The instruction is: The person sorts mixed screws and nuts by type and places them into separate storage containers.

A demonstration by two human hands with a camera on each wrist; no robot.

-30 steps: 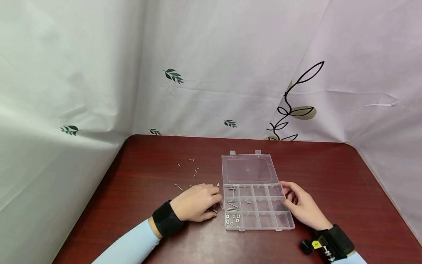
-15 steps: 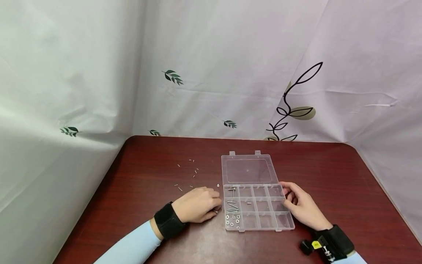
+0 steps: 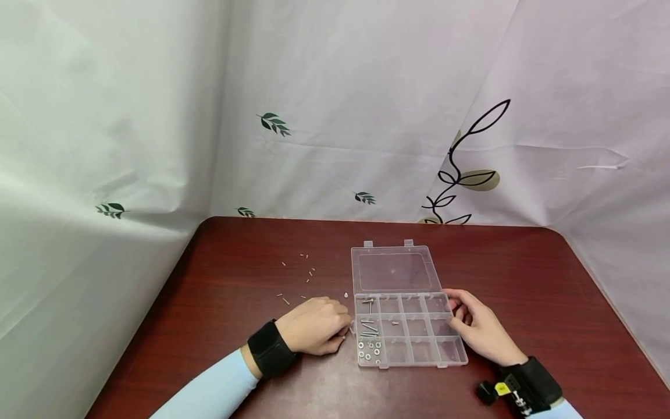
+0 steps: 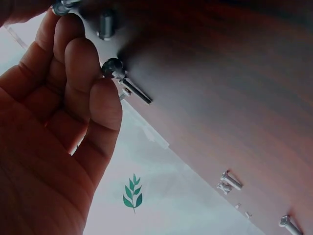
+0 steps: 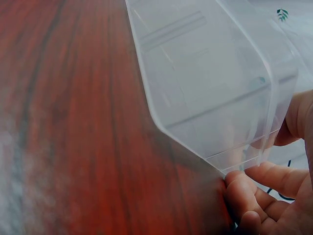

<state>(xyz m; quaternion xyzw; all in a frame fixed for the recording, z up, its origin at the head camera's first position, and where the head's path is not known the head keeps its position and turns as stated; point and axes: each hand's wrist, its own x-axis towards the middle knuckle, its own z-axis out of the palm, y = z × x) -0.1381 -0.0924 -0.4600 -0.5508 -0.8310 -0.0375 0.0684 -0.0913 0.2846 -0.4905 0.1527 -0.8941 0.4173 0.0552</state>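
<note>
A clear plastic compartment box (image 3: 421, 352) lies with its lid folded back on the table. Several screws (image 3: 369, 327) and washers (image 3: 369, 351) sit in its left-hand compartments; a small screw (image 3: 395, 323) lies one column over. My left hand (image 3: 316, 326) is low over the table beside the box's left wall. In the left wrist view its thumb and fingertip pinch a shiny metal screw (image 4: 62, 7), partly cut off by the frame. More screws (image 4: 136, 91) lie just beyond the other fingertips. My right hand (image 3: 484, 329) grips the box's right wall, thumb at the rim and fingers outside, low by the table.
Several loose small screws (image 3: 285, 301) are scattered on the dark red table (image 3: 235, 262) left of the box. One small metal piece (image 3: 346, 295) lies close to the box's left wall. A white curtain (image 3: 335, 116) with leaf prints hangs behind the table's far edge.
My left hand has shifted slightly toward me and the right, and its fingertips have drawn together by the table. The right hand stays on the box, which has not moved.
</note>
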